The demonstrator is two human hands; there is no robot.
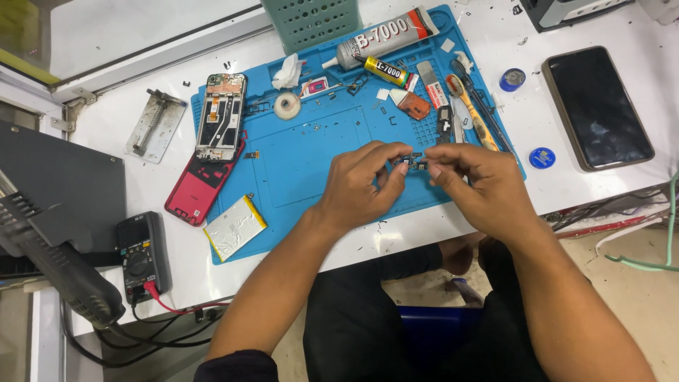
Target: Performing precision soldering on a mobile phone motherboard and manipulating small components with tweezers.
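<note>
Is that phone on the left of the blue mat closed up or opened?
Opened. The phone lies with its inner parts bare, and its red back cover sits detached, partly under it.

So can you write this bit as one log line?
left hand: pinching small circuit part | right hand: pinching same part | over blue mat | opened phone: left, untouched

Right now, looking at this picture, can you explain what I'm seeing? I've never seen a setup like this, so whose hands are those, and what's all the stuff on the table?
This is one view from a camera on a person's head, looking down at their own bare hands. The left hand and right hand together pinch a small dark part above a blue mat. On the mat lie an opened phone, a red back cover, a silver battery, glue tubes and hand tools. Beside the mat are a meter and a dark phone.
</note>
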